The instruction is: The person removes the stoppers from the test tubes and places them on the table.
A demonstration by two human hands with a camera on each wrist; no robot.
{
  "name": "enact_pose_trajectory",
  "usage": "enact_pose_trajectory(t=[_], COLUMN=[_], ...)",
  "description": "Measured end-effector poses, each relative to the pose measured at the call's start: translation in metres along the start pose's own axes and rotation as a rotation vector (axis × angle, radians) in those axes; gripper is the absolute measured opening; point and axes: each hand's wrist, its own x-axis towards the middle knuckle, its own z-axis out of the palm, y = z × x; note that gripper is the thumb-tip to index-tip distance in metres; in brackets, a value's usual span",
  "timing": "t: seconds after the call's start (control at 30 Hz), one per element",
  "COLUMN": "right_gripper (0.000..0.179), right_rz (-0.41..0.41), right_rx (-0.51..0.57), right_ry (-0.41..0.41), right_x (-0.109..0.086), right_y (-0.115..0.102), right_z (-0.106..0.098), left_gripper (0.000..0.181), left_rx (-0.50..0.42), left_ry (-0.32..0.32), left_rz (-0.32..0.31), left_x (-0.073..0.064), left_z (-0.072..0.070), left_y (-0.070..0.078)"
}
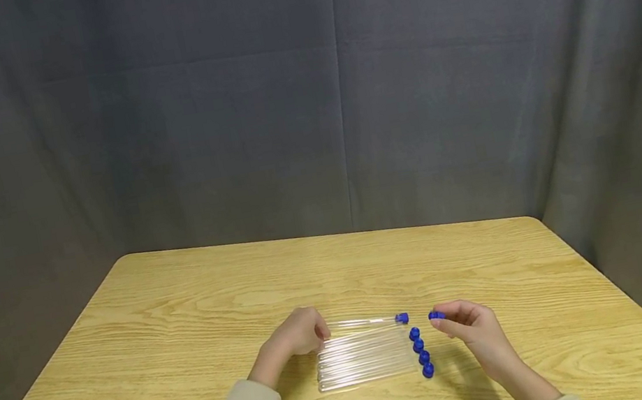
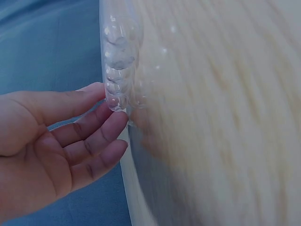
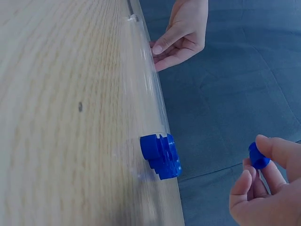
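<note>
Several clear test tubes (image 1: 364, 362) lie side by side on the table, rounded ends toward my left hand (image 1: 299, 334). That hand pinches the rounded end of a tube at the far side of the row. In the left wrist view, the thumb and fingertips (image 2: 96, 92) meet at the stacked-looking tube ends (image 2: 117, 75). One tube (image 1: 357, 323) at the far side wears a blue cap (image 1: 402, 319). To the right, my right hand (image 1: 477, 333) holds a loose blue cap (image 3: 258, 156) between thumb and fingers, apart from the tubes.
A line of loose blue caps (image 1: 421, 351) stands beside the right ends of the tubes, between them and my right hand. The wooden table (image 1: 186, 307) reaches back to grey curtains (image 1: 246, 134), which also hang at both sides.
</note>
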Motion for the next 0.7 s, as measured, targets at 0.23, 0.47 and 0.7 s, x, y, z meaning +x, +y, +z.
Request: enact_pose_trajectory(t=[0.23,0.47,0.7], right_gripper=[0.021,0.029,0.032], right_rz=[0.019,0.003,0.01], right_rx=[0.013,-0.021,-0.128], right_ry=[-0.031,-0.054,-0.064], right_x=[0.001,0.007,0.016], right_y=[0.0,0.0,0.001], right_z=[0.0,0.001,0.003], left_gripper=[0.011,0.009,0.009], left_rx=[-0.029,-0.045,-0.073], left_ry=[0.0,0.017,0.03], left_rz=[-0.006,0.006,-0.026], left_x=[-0.003,0.0,-0.009], left_z=[-0.003,-0.002,-0.009], left_y=[0.001,-0.008,-0.002])
